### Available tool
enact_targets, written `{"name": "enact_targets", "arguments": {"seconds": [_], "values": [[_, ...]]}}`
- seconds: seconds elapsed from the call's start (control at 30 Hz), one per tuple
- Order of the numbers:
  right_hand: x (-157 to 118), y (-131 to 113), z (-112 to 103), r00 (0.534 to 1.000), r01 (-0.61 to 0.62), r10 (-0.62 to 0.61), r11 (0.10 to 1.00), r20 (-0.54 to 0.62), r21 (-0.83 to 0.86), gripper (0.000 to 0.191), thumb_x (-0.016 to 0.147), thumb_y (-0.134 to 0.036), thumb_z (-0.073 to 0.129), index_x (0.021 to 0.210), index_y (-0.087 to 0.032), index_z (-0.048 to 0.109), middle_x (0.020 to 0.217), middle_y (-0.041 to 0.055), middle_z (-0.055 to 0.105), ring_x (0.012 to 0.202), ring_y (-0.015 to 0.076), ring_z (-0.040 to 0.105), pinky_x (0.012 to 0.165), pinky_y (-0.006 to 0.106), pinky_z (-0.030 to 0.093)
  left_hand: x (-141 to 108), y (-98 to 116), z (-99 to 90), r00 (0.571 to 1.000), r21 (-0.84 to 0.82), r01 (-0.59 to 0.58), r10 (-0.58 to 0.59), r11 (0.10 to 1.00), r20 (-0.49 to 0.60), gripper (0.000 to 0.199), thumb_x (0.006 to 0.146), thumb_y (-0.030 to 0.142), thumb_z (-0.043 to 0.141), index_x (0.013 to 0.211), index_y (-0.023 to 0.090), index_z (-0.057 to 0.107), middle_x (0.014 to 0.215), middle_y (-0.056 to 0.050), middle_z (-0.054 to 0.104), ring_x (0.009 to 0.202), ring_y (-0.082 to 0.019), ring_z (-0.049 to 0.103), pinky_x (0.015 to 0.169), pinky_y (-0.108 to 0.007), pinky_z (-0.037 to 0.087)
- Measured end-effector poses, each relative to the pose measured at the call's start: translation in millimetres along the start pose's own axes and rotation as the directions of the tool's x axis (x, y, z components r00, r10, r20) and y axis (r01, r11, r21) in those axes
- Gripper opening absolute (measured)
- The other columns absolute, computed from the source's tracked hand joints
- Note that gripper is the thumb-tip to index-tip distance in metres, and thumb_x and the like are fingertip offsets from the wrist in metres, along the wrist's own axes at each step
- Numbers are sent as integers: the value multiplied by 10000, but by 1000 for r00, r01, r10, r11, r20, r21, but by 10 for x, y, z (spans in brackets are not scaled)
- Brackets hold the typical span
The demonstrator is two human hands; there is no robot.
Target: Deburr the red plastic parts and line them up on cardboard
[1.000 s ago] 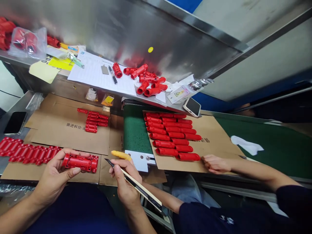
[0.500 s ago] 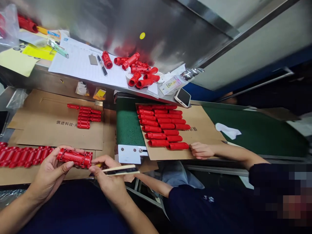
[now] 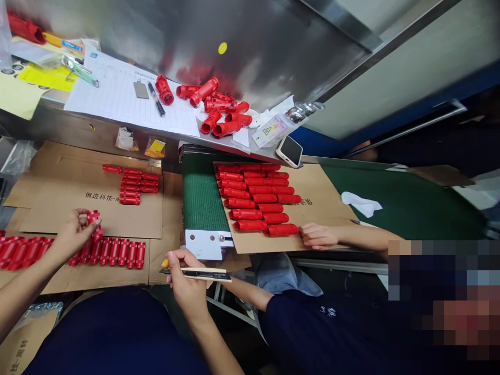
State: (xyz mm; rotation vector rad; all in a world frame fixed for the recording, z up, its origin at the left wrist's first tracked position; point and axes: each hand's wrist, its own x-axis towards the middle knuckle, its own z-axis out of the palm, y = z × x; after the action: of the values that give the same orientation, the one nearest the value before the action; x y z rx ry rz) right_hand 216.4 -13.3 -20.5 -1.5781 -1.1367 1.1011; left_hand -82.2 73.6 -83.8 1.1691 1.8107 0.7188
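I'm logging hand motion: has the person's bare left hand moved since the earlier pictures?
Yes: the bare left hand moved forward, over the near edge of the printed brown cardboard sheet.

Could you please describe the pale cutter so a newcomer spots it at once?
Find the green belt, then the metal plate at its near edge. Below, the person's right hand holds the cutter: slim, pale and black, unlike the rounded red parts.

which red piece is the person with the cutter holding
The one gripped in the left hand, a red piece by the far edge of the near row; that row's pieces lie on the cardboard, unheld.
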Motion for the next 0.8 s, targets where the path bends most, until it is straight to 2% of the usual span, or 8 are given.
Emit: {"name": "enact_targets", "arguments": {"seconds": [0.13,0.2,0.27,0.37,0.47,0.6,0.7,0.8], "values": [[-77,115,-28,1000,29,-29,999,-8,-42,449,1022,-571,658,780,-195,696,538,-22,619,431,105,571,428,206,408,-110,-153,342,972,325,-74,-5,943,236,323,854,421,665,1080,200,599,570,39,607,591,-281,664,635,-384,494],[-91,158,-36,999,32,-33,998,-18,-60,442,1039,-555,637,788,-196,691,546,-21,628,423,108,576,433,213,418,-278,-100,691,927,419,-160,-11,894,376,303,950,355,671,1186,167,639,662,27,656,686,-252,704,718,-386,550],[-108,184,-47,999,38,-41,996,-24,-83,428,1051,-539,627,798,-200,688,546,-23,631,430,113,581,442,218,429,-395,7,1098,877,488,-239,-28,839,479,327,1007,374,705,1257,167,668,920,-30,744,843,-229,736,826,-418,602],[-152,191,-82,997,61,-65,991,-29,-122,395,1059,-510,629,812,-209,696,548,-25,638,451,120,591,460,224,441,-401,161,1633,839,587,-300,-84,752,537,383,1031,406,710,1333,173,675,1209,-99,743,1012,-251,743,902,-473,633],[-206,183,-136,994,85,-95,983,-54,-160,365,1067,-472,626,815,-216,694,550,-27,643,466,123,594,469,226,432,-309,217,1923,836,672,-315,-140,670,531,383,1033,385,715,1345,165,677,1276,-120,730,1056,-263,743,910,-478,644],[-233,166,-205,988,112,-129,977,-80,-184,332,1068,-419,630,810,-216,680,531,-42,621,459,118,580,471,224,412,-211,233,1933,843,709,-355,-119,610,525,377,1027,391,725,1326,164,687,1269,-118,734,1053,-261,744,907,-475,646],[-208,134,-235,981,153,-176,962,-86,-224,300,1068,-364,632,817,-210,689,541,-49,615,463,110,584,491,222,418,16,319,1712,871,707,-381,-25,596,490,402,1032,413,713,1356,176,676,1297,-118,727,1078,-269,739,926,-491,640],[-176,90,-241,975,191,-213,952,-66,-241,289,1070,-331,624,820,-204,694,575,-46,626,466,103,595,496,220,430,483,439,1403,922,722,-353,91,594,376,427,1032,392,711,1403,188,655,1415,-135,677,1214,-311,697,1015,-552,603]]}}
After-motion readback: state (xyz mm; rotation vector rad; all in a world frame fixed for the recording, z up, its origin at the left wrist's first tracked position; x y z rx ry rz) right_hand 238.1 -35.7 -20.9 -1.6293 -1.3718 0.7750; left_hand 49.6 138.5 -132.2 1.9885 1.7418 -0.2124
